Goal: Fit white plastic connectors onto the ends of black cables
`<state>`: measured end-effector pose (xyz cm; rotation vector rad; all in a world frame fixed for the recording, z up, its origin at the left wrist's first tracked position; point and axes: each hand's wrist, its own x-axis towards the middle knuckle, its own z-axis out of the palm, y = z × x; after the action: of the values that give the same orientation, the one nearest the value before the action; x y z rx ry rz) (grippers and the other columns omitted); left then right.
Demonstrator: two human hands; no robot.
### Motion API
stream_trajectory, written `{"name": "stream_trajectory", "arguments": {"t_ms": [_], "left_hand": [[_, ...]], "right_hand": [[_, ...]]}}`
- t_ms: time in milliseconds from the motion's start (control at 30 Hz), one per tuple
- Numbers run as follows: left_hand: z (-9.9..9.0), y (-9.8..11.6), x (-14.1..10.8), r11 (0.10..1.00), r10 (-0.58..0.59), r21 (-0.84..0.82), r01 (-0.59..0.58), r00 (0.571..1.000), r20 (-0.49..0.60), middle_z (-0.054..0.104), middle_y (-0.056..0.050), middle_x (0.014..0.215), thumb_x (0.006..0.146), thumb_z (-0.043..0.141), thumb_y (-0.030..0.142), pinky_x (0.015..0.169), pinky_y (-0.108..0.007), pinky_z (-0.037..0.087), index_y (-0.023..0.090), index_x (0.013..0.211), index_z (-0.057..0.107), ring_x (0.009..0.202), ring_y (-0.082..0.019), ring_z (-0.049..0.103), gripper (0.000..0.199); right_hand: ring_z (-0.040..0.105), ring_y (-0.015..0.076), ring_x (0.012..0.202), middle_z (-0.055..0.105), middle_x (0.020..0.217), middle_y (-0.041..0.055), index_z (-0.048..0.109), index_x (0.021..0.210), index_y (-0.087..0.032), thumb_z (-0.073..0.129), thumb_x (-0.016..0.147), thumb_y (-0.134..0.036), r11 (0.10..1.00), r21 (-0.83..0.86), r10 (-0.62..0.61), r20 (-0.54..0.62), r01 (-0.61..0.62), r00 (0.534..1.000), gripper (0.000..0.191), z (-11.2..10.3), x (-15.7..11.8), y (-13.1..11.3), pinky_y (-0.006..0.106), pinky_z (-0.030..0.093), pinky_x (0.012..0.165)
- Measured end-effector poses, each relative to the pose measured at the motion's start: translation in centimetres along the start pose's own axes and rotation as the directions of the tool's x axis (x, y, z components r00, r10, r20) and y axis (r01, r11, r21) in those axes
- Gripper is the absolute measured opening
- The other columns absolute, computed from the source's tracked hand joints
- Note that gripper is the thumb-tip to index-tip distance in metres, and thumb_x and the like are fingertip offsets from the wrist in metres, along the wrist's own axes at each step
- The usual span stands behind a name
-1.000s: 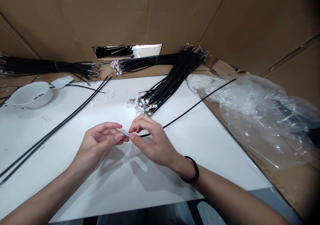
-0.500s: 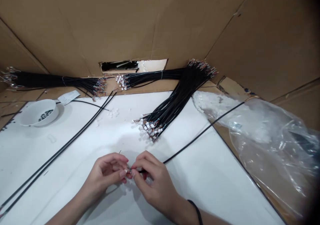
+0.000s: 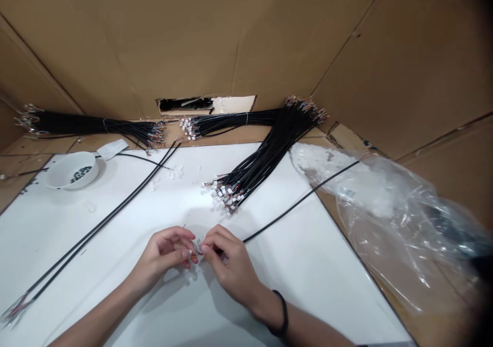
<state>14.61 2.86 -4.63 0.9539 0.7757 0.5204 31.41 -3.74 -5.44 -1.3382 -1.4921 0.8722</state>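
Note:
My left hand pinches a small white connector between thumb and fingertips. Close beside it on the right, my right hand is closed on the wire end of a black cable, which runs from behind that hand up to the right. Thin wires fan out in the small gap between the two hands. Whether a wire sits inside the connector is too small to tell.
Bundled black cables with white connectors lie behind the hands, another bundle at back left. A white bowl holds small dark parts. Two loose cables cross the left side; a clear plastic bag lies right.
The view has shifted slightly, showing more of the left cables' ends. More thin wires now show between my hands, which remain close together.

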Motion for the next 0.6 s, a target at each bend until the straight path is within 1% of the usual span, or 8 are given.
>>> {"name": "stream_trajectory", "arguments": {"t_ms": [133,333,467,600], "left_hand": [[0.2,0.0,0.0,0.999,0.002,0.033,-0.002,1.0,-0.008,0.064,-0.006,0.077,0.076,0.068,0.021,0.059,-0.023,0.048,0.012,0.092,0.061,0.068,-0.016,0.063,0.02],[0.6,-0.2,0.4,0.999,0.014,0.036,-0.014,1.0,-0.01,0.063,-0.006,0.078,0.077,0.067,0.021,0.062,-0.023,0.048,0.012,0.093,0.06,0.068,-0.015,0.063,0.02],[1.0,-0.4,0.7,1.0,-0.004,0.026,0.004,1.0,-0.012,0.064,-0.004,0.076,0.077,0.067,0.022,0.059,-0.022,0.047,0.013,0.093,0.06,0.064,-0.013,0.062,0.019],[1.6,-0.3,1.3,1.0,-0.015,0.026,0.016,1.0,-0.018,0.061,-0.004,0.071,0.077,0.067,0.024,0.054,-0.021,0.045,0.012,0.09,0.06,0.058,-0.011,0.058,0.019]], "right_hand": [[0.047,0.0107,0.068,0.052,0.078,0.004,0.058,0.075,-0.013,0.047,0.088,-0.019,0.999,-0.015,-0.032,-0.034,0.032,0.999,0.017,-0.2,-0.3,0.2,0.023,0.036,0.061],[0.046,0.0118,0.07,0.051,0.078,0.0043,0.056,0.079,-0.014,0.048,0.088,-0.019,0.993,-0.087,-0.096,-0.12,0.085,0.988,0.013,-0.5,-1.0,0.6,0.025,0.037,0.062],[0.045,0.0112,0.066,0.05,0.078,0.0045,0.055,0.079,-0.014,0.048,0.086,-0.015,0.99,-0.106,-0.106,-0.147,0.091,0.983,0.011,-0.6,-1.1,0.5,0.025,0.037,0.061],[0.045,0.0109,0.063,0.05,0.076,0.0052,0.054,0.077,-0.013,0.047,0.085,-0.014,0.995,-0.06,-0.085,-0.159,0.077,0.984,0.011,-0.8,-0.9,0.5,0.024,0.036,0.055]]}}
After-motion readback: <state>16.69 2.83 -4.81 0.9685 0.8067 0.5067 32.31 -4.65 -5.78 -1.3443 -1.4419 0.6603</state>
